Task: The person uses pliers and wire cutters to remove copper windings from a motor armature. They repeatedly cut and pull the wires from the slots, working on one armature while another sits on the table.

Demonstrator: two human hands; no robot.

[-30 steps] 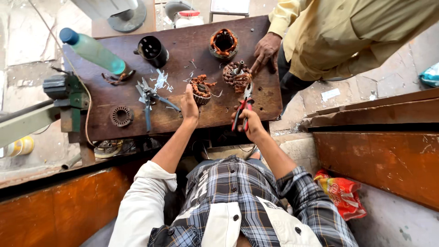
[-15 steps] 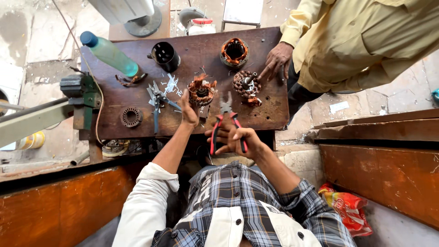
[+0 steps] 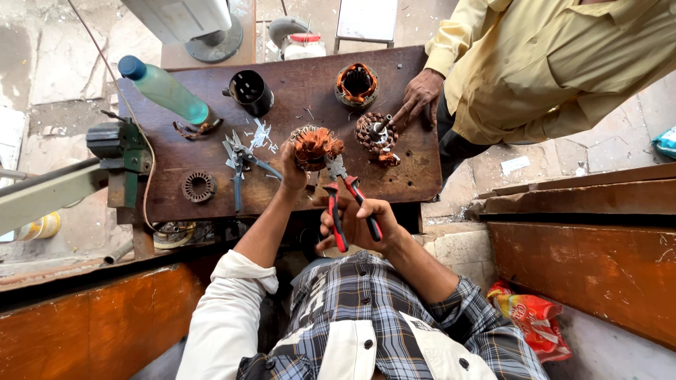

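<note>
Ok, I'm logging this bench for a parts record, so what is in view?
wooden bench: one, dark brown, centre
plastic bottle: one, green with blue cap, bench left
black cylinder housing: one, bench top
wound stator: one, copper and grey, bench top
second coil part: one, under co-worker's hand
round ring part: one, grey, bench left
blue-handled pliers: one, bench middle
snack bag: one, red, floor right
left hand: holds copper coil
right hand: holds red-handled pliers
</note>
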